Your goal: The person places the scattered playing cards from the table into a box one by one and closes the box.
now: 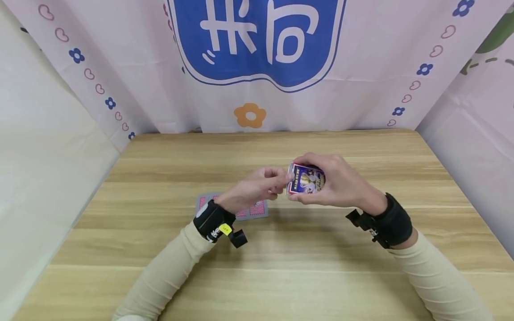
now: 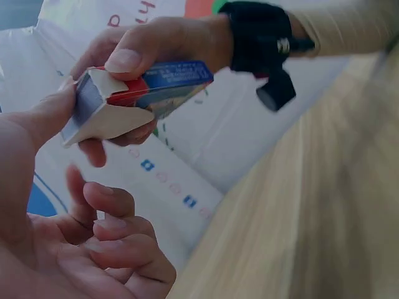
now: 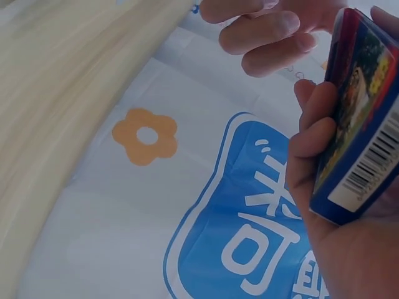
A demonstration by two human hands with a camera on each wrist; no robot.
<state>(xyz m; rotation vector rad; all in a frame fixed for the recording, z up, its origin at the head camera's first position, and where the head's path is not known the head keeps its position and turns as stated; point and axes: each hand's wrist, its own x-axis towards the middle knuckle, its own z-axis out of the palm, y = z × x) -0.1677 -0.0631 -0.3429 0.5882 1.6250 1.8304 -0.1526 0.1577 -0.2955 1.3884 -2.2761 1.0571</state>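
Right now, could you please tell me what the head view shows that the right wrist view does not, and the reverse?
Only the head view shows what look like pink-patterned cards lying partly behind the left wrist, the black wrist straps and the pale sleeves.

Only the right wrist view shows the barcode on the small box.

Both show that box held in the right hand, the left hand close to it, the wooden table, the orange flower and the blue emblem.
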